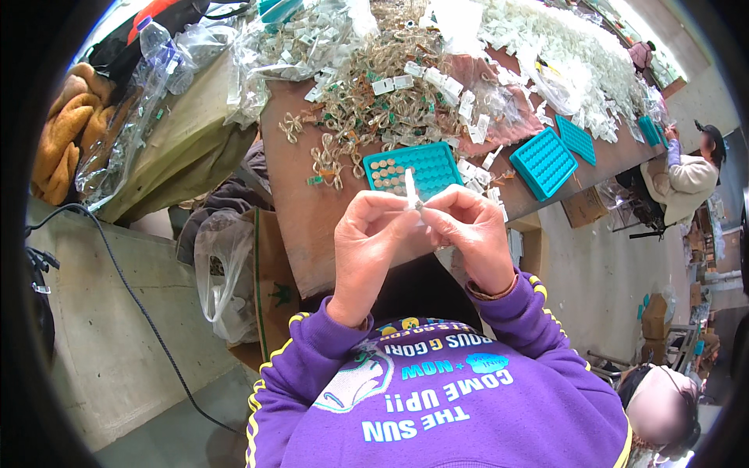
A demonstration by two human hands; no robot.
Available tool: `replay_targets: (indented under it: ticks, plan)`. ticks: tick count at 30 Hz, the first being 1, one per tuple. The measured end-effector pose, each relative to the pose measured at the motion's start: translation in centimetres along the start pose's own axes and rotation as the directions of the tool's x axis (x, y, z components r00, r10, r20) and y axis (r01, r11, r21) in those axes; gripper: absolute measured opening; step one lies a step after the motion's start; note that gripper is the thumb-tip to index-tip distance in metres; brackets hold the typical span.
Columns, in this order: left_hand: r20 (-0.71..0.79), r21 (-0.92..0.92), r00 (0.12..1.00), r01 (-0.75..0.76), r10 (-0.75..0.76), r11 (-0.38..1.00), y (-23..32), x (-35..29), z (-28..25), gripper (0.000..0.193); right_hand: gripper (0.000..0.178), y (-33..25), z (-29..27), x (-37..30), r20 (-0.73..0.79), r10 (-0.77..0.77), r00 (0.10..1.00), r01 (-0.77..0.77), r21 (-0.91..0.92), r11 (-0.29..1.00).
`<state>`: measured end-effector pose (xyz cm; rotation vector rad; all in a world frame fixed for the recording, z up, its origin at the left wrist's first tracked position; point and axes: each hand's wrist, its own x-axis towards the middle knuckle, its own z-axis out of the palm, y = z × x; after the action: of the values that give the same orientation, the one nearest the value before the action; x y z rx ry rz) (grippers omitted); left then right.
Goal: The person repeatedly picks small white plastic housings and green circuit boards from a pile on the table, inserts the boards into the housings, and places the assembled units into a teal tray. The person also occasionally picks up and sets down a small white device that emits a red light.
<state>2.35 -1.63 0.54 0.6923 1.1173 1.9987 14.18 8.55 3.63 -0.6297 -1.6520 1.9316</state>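
In front of my chest, above the table's near edge, both hands meet at a small white plastic piece (pixel 411 187). My left hand (pixel 370 243) pinches it between thumb and fingertips. The fingertips of my right hand (pixel 477 235) are closed at its lower end, by a small greyish bit too small to name. Just beyond my hands lies a teal tray (pixel 438 162) with rows of pockets; several round tan discs (pixel 381 178) fill pockets on its left side. White rectangular plastic pieces (pixel 473 173) lie scattered along the tray's right side.
Bundled wires (pixel 328 160) with small green parts heap across the brown table (pixel 300 214). Two more teal trays (pixel 544 164) (pixel 576 140) lie to the right. Clear pieces (pixel 577 54) pile at the back. A plastic bag (pixel 222 269) hangs at left; co-workers (pixel 686 175) sit at right.
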Motion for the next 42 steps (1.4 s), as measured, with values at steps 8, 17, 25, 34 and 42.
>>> replay_targets:
  ticks: [8,17,25,34,42]
  plan:
    - [0.172,-0.105,0.975,0.159,-0.14,0.982,1.3,0.1,-0.4,0.016,0.009,-1.8,-1.3,-0.3,0.113,0.054,0.992,-0.048,-0.05,0.998]
    - [0.343,-0.119,0.927,0.203,-0.151,0.972,0.7,0.0,0.3,0.016,0.016,0.2,-2.1,-0.3,0.343,0.171,0.924,-0.286,0.319,0.904]
    - [-0.007,0.1,1.0,0.02,-0.019,0.995,0.4,-0.7,1.2,0.011,0.013,-0.4,-1.9,-1.4,0.023,0.094,0.995,-0.093,-0.028,0.995]
    - [-0.062,0.307,0.984,-0.142,0.169,0.941,-0.4,-0.7,0.9,0.011,0.007,-0.2,-0.7,-2.2,0.013,-0.27,0.963,0.236,-0.529,0.815]
    - [-0.084,0.114,0.992,-0.081,0.091,0.99,-0.3,-1.0,0.4,0.01,0.006,-0.1,0.3,-1.9,-0.017,-0.183,0.983,0.16,-0.409,0.898]
